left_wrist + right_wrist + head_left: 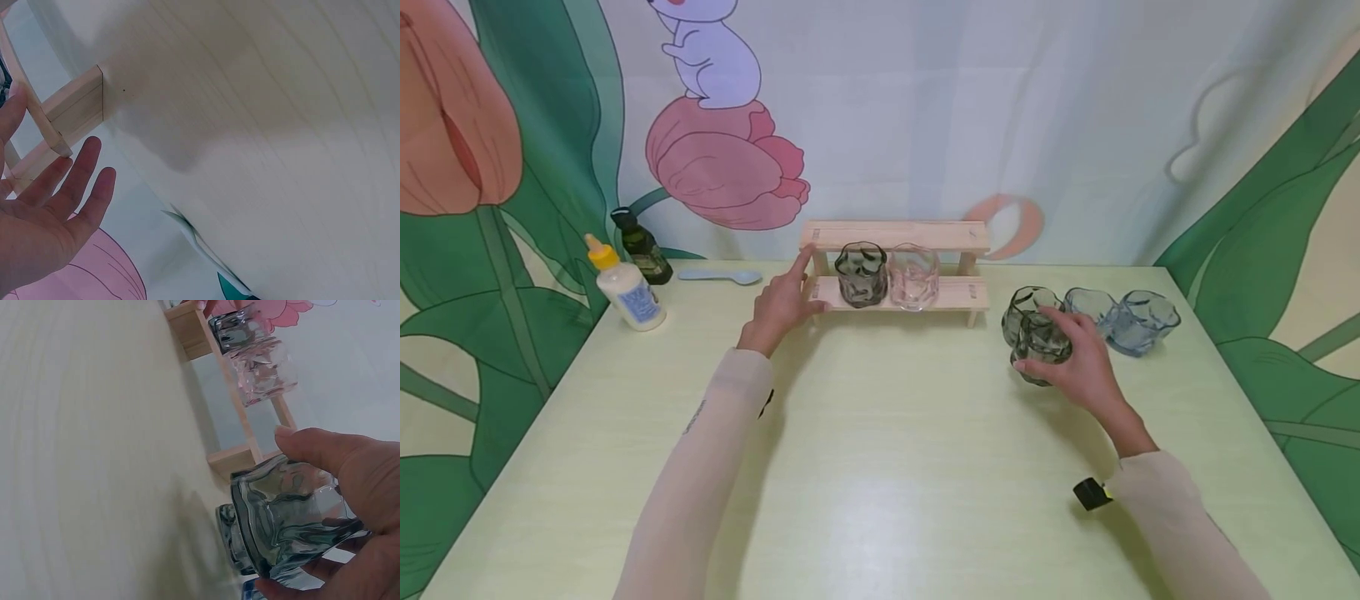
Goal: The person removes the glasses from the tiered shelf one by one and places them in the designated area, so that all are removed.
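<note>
A dark grey wavy glass cup (284, 512) is in my right hand (1086, 367), which grips it between thumb and fingers, apparently raised off the table. Just behind it stands a second grey glass (1017, 310), partly covered by the held one. My left hand (781, 302) touches the left end of a two-step wooden rack (895, 234), index finger by the upper board and thumb by the lower; its fingers are extended in the left wrist view. On the lower board sit a grey glass (862, 275) and, right beside it, a clear pinkish glass (914, 279).
Two blue glasses, one (1088, 306) next to the other (1142, 323), stand at the right back of the table (865, 450). At the left back are a glue bottle (631, 293) with a yellow cap, a dark green bottle (643, 250) and a pale spoon (721, 276). A printed curtain (925, 108) hangs behind.
</note>
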A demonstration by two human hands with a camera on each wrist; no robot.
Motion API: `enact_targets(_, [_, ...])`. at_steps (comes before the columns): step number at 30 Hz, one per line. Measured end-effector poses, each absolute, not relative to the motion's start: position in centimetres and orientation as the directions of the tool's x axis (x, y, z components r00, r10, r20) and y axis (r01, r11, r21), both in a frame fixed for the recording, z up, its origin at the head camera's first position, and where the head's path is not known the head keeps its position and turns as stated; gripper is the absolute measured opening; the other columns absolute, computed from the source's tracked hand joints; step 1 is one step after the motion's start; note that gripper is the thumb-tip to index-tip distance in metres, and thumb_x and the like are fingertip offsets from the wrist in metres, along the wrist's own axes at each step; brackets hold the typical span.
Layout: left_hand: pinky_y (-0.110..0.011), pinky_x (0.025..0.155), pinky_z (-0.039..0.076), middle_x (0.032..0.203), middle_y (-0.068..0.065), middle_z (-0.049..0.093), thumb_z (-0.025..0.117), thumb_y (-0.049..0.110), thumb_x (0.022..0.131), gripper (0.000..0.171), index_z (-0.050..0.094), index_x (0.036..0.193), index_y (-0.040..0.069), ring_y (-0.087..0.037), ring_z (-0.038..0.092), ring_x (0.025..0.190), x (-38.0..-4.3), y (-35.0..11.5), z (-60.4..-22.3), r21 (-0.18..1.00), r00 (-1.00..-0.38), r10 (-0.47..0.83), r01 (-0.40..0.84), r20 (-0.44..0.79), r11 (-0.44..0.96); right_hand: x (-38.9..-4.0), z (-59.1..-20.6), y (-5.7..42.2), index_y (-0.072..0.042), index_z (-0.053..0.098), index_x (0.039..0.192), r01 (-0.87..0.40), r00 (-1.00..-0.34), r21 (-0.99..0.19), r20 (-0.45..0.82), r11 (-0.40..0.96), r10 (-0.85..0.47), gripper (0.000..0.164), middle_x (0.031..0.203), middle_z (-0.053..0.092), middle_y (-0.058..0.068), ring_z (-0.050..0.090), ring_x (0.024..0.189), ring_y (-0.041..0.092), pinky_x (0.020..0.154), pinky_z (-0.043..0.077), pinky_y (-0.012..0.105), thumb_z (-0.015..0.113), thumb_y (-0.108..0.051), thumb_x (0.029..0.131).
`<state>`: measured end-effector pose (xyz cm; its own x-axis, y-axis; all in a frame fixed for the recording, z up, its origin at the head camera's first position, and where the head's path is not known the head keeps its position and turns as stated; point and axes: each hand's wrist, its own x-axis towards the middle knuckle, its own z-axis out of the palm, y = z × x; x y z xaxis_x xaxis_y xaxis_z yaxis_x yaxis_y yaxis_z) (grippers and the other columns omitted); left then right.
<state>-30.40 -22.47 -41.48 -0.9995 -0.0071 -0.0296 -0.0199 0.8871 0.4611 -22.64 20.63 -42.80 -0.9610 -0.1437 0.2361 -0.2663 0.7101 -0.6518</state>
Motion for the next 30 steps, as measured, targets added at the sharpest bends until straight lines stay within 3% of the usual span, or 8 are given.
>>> enact_targets(11, [-0.057,0.086,0.049,0.148,-0.015,0.052,0.077,0.032,0.089,0.101,0.005,0.159,0.039,-0.043,0.062,0.106,-30.4,-22.4,-41.3,0.463,-0.999,-0.016,-0.036,-0.045,0.886,-23.0,-44.5,20.8,-0.008,0.048,0.146,-0.273,-0.959,-0.647,0.245,0.712,-0.144,0.086,0.133,0.042,0.028,0.044,0.122,0.049,0.098,0.038,0.068,0.09,-0.023,0.073])
enact_targets(18, [-0.056,0.085,0.05,0.148,-0.015,0.053,0.076,0.032,0.089,0.101,0.005,0.159,0.039,-0.041,0.062,0.102,-30.3,-22.3,-41.2,0.457,-0.999,-0.011,-0.029,-0.042,0.889,-22.9,-44.9,20.9,-0.008,0.045,0.149,-0.26,-0.963,-0.647,0.227,0.717,-0.145,0.087,0.134,0.042,0.027,0.043,0.122,0.048,0.098,0.037,0.067,0.089,-0.02,0.075])
enact_targets(30, [-0.058,0.089,0.049,0.149,-0.016,0.052,0.075,0.031,0.09,0.1,0.003,0.159,0.039,-0.043,0.061,0.108,-30.3,-22.3,-41.2,0.454,-0.999,-0.013,-0.034,-0.05,0.89,-22.8,-44.9,20.9,-0.011,0.036,0.154,-0.225,-0.974,-0.646,0.175,0.729,-0.145,0.094,0.14,0.037,0.029,0.041,0.126,0.05,0.101,0.037,0.069,0.088,-0.025,0.077])
